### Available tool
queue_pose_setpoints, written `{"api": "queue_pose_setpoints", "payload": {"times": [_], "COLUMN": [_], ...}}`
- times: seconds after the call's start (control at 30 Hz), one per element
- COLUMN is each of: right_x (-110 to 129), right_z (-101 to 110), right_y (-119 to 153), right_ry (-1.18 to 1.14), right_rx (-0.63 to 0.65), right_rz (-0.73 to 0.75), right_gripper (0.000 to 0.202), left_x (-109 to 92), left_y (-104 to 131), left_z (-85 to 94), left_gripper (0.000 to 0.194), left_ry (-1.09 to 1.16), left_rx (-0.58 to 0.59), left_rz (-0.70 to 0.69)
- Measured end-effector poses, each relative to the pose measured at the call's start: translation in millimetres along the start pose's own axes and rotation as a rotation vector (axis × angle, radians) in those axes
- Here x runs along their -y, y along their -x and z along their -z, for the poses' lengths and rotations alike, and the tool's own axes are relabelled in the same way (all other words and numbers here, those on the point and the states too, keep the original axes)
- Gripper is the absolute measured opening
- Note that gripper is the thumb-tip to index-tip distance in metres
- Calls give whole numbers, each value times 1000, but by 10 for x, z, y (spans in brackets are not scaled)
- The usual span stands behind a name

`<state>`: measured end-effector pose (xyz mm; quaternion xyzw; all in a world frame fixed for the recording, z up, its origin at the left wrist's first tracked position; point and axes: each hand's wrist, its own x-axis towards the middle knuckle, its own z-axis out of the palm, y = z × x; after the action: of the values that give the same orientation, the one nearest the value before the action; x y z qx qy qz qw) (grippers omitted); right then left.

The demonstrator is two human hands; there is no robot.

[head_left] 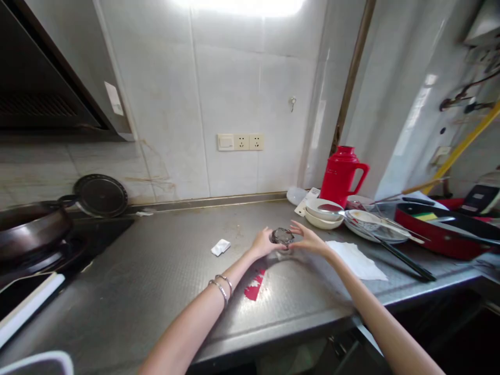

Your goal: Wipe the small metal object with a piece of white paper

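Observation:
Between my hands is a small round container (pixel 282 236) with a grey, see-through-looking top and a darker rim; its exact kind I cannot make out. My left hand (pixel 263 242), below a wrist with two silver bangles (pixel 221 289), curls around its left side. From the right, my right hand (pixel 309 241) grips it with thumb and curved fingers, the index finger raised near the rim. The container is over the steel counter (pixel 183 260). Nearer me lies a torn red and white scrap (pixel 254 285). A folded white packet (pixel 221 247) rests to the left of my hands.
A red thermos jug (pixel 339 177) stands at the back right, behind stacked bowls (pixel 323 221). Farther right are plates, utensils and a red pan (pixel 437 237). White paper (pixel 357 259) lies by my right forearm. At left, a pot (pixel 33 229) sits on the stove beside a leaning dark lid (pixel 100 196).

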<state>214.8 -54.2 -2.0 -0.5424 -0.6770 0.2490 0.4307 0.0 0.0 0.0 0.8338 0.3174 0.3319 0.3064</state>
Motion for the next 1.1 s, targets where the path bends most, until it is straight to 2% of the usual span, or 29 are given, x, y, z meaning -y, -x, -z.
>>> {"api": "queue_pose_setpoints", "payload": {"times": [0.1,0.2,0.33,0.47,0.57,0.63,0.73,0.87,0.97,1.1], "right_x": [239,563,1063,1548,1844,1993,2152,2281,2329,2343], "right_z": [-274,-710,-1486,-2306,-2870,-3207,-3635,-4022,-4186,-4287], "right_y": [-167,-373,-629,-812,-886,-905,-899,-862,-835,-815], "right_ry": [-29,-28,-46,-72,-105,-138,-169,-193,-201,-173], "right_rx": [-4,17,61,124,192,229,271,328,348,362], "right_rz": [54,105,217,259,297,308,308,298,288,294], "right_gripper": [107,108,108,109,109,109,107,108,107,104], "left_x": [65,196,418,599,712,795,932,1087,1153,1190], "left_y": [133,365,830,1376,1776,2023,2353,2684,2832,2924], "left_z": [393,910,1682,2434,2909,3163,3442,3656,3734,3764], "left_gripper": [73,75,85,91,90,89,90,86,84,81], "left_ry": [-14,-83,-169,-234,-286,-320,-368,-369,-374,-375], "left_rx": [-40,-43,-105,-154,-153,-146,-151,-154,-157,-160], "left_rz": [29,31,183,320,382,428,484,529,556,571]}}
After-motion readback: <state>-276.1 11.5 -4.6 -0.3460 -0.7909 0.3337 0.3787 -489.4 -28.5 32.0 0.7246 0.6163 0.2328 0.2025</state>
